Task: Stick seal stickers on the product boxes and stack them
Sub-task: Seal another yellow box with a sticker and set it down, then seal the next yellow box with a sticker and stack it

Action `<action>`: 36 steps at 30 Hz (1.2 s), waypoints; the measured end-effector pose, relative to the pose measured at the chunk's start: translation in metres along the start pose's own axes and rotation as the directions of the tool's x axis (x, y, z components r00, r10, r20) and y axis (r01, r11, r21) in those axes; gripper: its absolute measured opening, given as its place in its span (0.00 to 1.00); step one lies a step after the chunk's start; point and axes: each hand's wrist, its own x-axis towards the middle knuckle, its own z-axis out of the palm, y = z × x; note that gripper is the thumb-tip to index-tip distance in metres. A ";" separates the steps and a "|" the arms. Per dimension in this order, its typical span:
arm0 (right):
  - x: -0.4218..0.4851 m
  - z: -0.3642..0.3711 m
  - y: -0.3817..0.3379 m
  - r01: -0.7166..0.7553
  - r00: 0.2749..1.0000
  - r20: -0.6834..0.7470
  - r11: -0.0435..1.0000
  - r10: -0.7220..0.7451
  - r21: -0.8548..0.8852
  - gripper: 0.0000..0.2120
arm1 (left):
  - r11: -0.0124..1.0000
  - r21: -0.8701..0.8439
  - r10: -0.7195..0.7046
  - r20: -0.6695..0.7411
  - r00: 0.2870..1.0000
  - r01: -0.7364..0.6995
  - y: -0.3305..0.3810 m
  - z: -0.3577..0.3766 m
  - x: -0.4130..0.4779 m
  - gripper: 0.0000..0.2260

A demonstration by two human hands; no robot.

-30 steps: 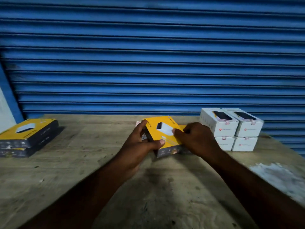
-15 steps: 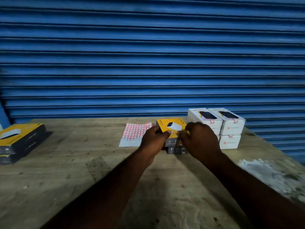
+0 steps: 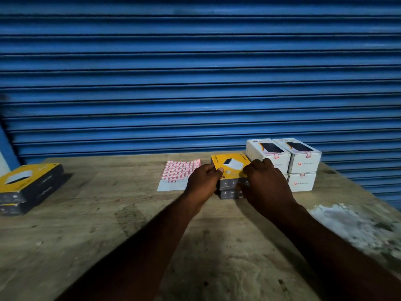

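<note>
Yellow product box [image 3: 231, 164] now lying flat on top of a lower box [image 3: 230, 194] of the same kind, edges close to flush. Position: mid-desk, just right of the sticker sheet [image 3: 180, 173] and just left of the white boxes [image 3: 303, 161].

Change noted: one second ago held tilted in both hands, clear of the desk [image 3: 86, 231] and nearer the person; half a second ago brought down onto the lower box; now seated and level.

Left grip [image 3: 202, 181]: curled round the near left corner of the yellow product box, thumb on the top face. Right grip [image 3: 264, 181]: curled over the near right edge, covering that corner. Both narrow and holding the box; not yet released.

Seal: small pale mark at the front edge of the top face, between the two hands. Cannot tell whether a sticker or print. Red-edged seals plainly visible on the lid edges of the white boxes, stacked two high.

Judgement: stacking step for this box all but finished, only squaring-up and release left. Two large yellow boxes [image 3: 28, 183] stacked at the far left of the desk, well apart; seals on them not discernible, possibly next in line. Many stickers left on the sheet.

Risk: slight. Top box possibly nudged off square on letting go.
</note>
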 end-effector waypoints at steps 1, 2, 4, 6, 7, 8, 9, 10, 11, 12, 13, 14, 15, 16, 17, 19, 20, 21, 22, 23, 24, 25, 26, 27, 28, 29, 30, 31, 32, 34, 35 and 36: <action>0.000 0.001 0.000 -0.008 1.000 0.000 1.000 0.008 0.004 0.17 | 1.000 -0.002 0.009 0.013 1.000 -0.009 0.000 -0.002 -0.001 0.17; -0.001 0.001 -0.001 -0.011 1.000 -0.001 1.000 0.011 0.006 0.18 | 1.000 -0.005 0.021 0.014 1.000 -0.021 0.000 -0.006 -0.003 0.14; -0.004 0.002 -0.006 -0.009 1.000 -0.008 1.000 0.009 0.004 0.19 | 0.998 -0.001 0.058 -0.033 0.998 -0.058 -0.002 -0.013 -0.009 0.11; -0.006 0.002 -0.020 0.019 1.000 -0.019 0.999 -0.018 0.033 0.21 | 0.996 0.006 0.089 -0.119 0.989 -0.089 -0.006 -0.026 -0.021 0.09; -0.006 0.000 -0.031 0.050 0.998 -0.045 0.996 -0.047 0.067 0.20 | 0.994 0.009 0.110 -0.166 0.980 -0.110 -0.009 -0.034 -0.028 0.06; -0.008 -0.002 -0.043 0.090 0.994 -0.077 0.990 -0.082 0.105 0.19 | 0.991 0.028 0.135 -0.210 0.968 -0.132 -0.012 -0.045 -0.035 0.04; -0.010 -0.004 -0.057 0.134 0.988 -0.096 0.982 -0.121 0.133 0.18 | 0.986 0.062 0.168 -0.252 0.953 -0.157 -0.014 -0.057 -0.042 0.05; -0.011 -0.005 -0.073 0.187 0.980 -0.097 0.970 -0.174 0.154 0.17 | 0.977 0.118 0.202 -0.289 0.936 -0.175 -0.015 -0.075 -0.049 0.06; -0.012 -0.004 -0.089 0.240 0.970 -0.078 0.955 -0.230 0.176 0.19 | 0.967 0.179 0.232 -0.312 0.921 -0.183 -0.016 -0.095 -0.055 0.06; -0.012 -0.004 -0.106 0.286 0.958 -0.046 0.934 -0.283 0.216 0.22 | 0.956 0.233 0.248 -0.330 0.911 -0.177 -0.017 -0.118 -0.061 0.06; -0.011 -0.003 -0.122 0.316 0.945 -0.006 0.912 -0.326 0.263 0.24 | 0.950 0.267 0.250 -0.349 0.903 -0.160 -0.019 -0.141 -0.066 0.06; -0.010 -0.003 -0.138 0.336 0.931 0.033 0.890 -0.363 0.309 0.25 | 0.950 0.280 0.240 -0.376 0.895 -0.137 -0.022 -0.164 -0.071 0.06; -0.006 -0.003 -0.157 0.350 0.917 0.057 0.864 -0.395 0.361 0.24 | 0.951 0.290 0.226 -0.416 0.881 -0.107 -0.028 -0.192 -0.077 0.06; -0.003 -0.003 -0.176 0.354 0.908 0.059 0.836 -0.415 0.420 0.22 | 0.949 0.305 0.217 -0.450 0.866 -0.079 -0.033 -0.216 -0.083 0.05; 0.002 -0.003 -0.197 0.355 0.902 0.046 0.800 -0.429 0.484 0.20 | 0.944 0.322 0.221 -0.481 0.848 -0.064 -0.037 -0.241 -0.089 0.05; 0.013 -0.002 -0.237 0.361 0.894 0.002 0.722 -0.448 0.590 0.17 | 0.928 0.367 0.271 -0.530 0.803 -0.071 -0.044 -0.281 -0.102 0.05; 0.020 -0.001 -0.260 0.360 0.891 -0.013 0.689 -0.454 0.629 0.17 | 0.912 0.403 0.311 -0.558 0.769 -0.076 -0.048 -0.303 -0.111 0.06; 0.027 0.000 -0.282 0.352 0.890 -0.023 0.655 -0.456 0.669 0.16 | 0.895 0.441 0.342 -0.586 0.734 -0.065 -0.053 -0.323 -0.118 0.07; 0.035 0.002 -0.304 0.334 0.891 -0.023 0.619 -0.454 0.711 0.16 | 0.881 0.471 0.363 -0.612 0.703 -0.045 -0.058 -0.343 -0.125 0.08; 0.042 0.004 -0.325 0.305 0.894 -0.017 0.579 -0.449 0.756 0.17 | 0.872 0.489 0.375 -0.636 0.674 -0.023 -0.064 -0.361 -0.131 0.09; 0.049 0.005 -0.343 0.267 0.900 -0.004 0.544 -0.436 0.796 0.19 | 0.870 0.492 0.377 -0.659 0.651 -0.005 -0.067 -0.377 -0.135 0.10; 0.057 0.008 -0.363 0.228 0.907 0.009 0.510 -0.421 0.830 0.21 | 0.864 0.504 0.389 -0.677 0.625 0.008 -0.070 -0.393 -0.138 0.10; 0.064 0.009 -0.380 0.191 0.914 0.023 0.481 -0.404 0.856 0.24 | 0.848 0.529 0.407 -0.682 0.608 0.026 -0.072 -0.407 -0.140 0.10; 0.070 0.010 -0.397 0.166 0.919 0.029 0.453 -0.394 0.876 0.27 | 0.828 0.560 0.425 -0.672 0.607 0.039 -0.074 -0.419 -0.141 0.12; 0.076 0.011 -0.411 0.154 0.921 0.032 0.437 -0.389 0.886 0.31 | 0.818 0.573 0.419 -0.653 0.631 0.049 -0.073 -0.428 -0.140 0.14; 0.081 0.014 -0.422 0.155 0.918 0.031 0.429 -0.395 0.890 0.33 | 0.825 0.561 0.378 -0.636 0.673 0.066 -0.073 -0.433 -0.139 0.16; 0.084 0.016 -0.431 0.160 0.910 0.035 0.429 -0.412 0.889 0.34 | 0.842 0.529 0.305 -0.628 0.716 0.105 -0.075 -0.438 -0.138 0.17; 0.086 0.020 -0.438 0.166 0.906 0.034 0.429 -0.421 0.888 0.32 | 0.850 0.506 0.241 -0.624 0.744 0.149 -0.077 -0.440 -0.137 0.18; 0.087 0.024 -0.443 0.167 0.907 0.032 0.429 -0.420 0.888 0.31 | 0.853 0.491 0.205 -0.627 0.751 0.177 -0.081 -0.441 -0.136 0.20; 0.086 0.031 -0.450 0.150 0.919 0.028 0.413 -0.394 0.898 0.28 | 0.861 0.471 0.188 -0.646 0.740 0.192 -0.091 -0.441 -0.136 0.22; 0.084 0.035 -0.453 0.140 0.929 0.018 0.399 -0.368 0.906 0.27 | 0.869 0.461 0.197 -0.655 0.730 0.179 -0.094 -0.440 -0.136 0.22; 0.083 0.039 -0.456 0.125 0.942 0.013 0.386 -0.336 0.914 0.27 | 0.876 0.455 0.212 -0.657 0.724 0.157 -0.096 -0.439 -0.136 0.22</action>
